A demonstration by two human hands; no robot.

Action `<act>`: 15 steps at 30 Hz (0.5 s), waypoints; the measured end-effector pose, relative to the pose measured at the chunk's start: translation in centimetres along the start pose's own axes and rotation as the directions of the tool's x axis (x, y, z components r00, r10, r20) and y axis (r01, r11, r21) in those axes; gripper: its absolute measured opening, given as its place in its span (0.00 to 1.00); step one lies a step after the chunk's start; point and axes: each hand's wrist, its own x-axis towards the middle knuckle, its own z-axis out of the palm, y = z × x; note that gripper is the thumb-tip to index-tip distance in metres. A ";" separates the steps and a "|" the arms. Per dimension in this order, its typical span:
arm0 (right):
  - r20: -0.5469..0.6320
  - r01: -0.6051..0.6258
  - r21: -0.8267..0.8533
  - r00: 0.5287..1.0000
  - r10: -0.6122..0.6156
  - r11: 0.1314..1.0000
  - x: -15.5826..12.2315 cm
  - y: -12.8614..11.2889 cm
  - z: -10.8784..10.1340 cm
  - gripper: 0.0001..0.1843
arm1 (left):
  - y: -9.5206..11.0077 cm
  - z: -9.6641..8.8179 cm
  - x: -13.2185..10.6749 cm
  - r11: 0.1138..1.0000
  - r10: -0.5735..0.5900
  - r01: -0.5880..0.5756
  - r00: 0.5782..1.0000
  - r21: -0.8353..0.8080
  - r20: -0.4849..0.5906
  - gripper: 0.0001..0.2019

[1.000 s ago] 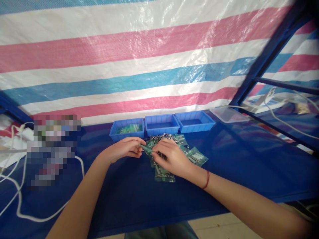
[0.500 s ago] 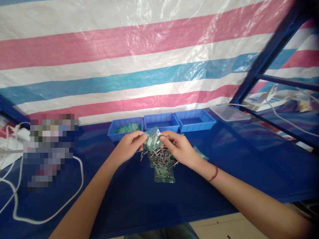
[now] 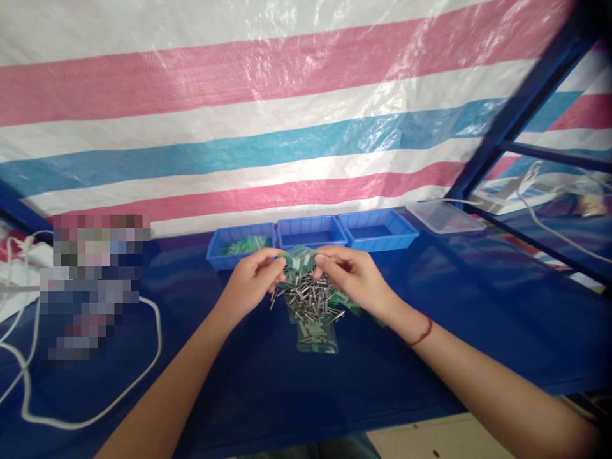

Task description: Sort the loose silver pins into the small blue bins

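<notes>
Between my two hands is a small green-tinted clear plastic bag (image 3: 301, 256), pinched at both sides. My left hand (image 3: 258, 273) has thumb and fingers closed on its left edge. The right edge is gripped the same way by my right hand (image 3: 347, 271). Just below the bag lies a pile of metal rivets or pins (image 3: 310, 298); their exact kind is hard to make out. Another green bag (image 3: 317, 338) with metal pieces inside lies at the near side of the pile. More green bags (image 3: 351, 301) show partly under my right hand.
Three blue bins stand in a row behind my hands; the left bin (image 3: 217, 262) contains green bags, beside the middle bin (image 3: 313, 245) and right bin (image 3: 382, 245). A clear plastic lid (image 3: 444, 218) lies farther right. White cables (image 3: 86, 426) loop at left, near a blurred patch.
The bag has tilted and been stretched wider as my hands moved slightly apart. More of the metal pile and the green bags near my right hand now shows.
</notes>
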 end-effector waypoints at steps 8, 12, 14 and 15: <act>-0.096 0.053 -0.008 0.994 -0.054 0.999 0.0 0.0 -0.1 0.12 | 0.0 0.7 -0.3 0.996 0.083 -0.085 0.996 -0.035 -0.037 0.13; -0.103 0.064 0.050 0.993 -0.058 0.997 0.1 0.5 0.1 0.11 | -0.3 1.3 -0.3 0.994 0.093 -0.094 0.995 -0.050 -0.033 0.18; -0.086 0.068 0.067 0.994 -0.063 0.995 0.2 0.5 0.1 0.12 | -0.4 1.1 -0.1 0.992 0.121 -0.119 0.990 0.031 -0.074 0.19; -0.082 0.069 0.075 0.995 -0.063 0.995 0.2 0.4 0.0 0.13 | -0.4 0.7 0.0 0.987 0.140 -0.127 0.982 0.101 -0.127 0.18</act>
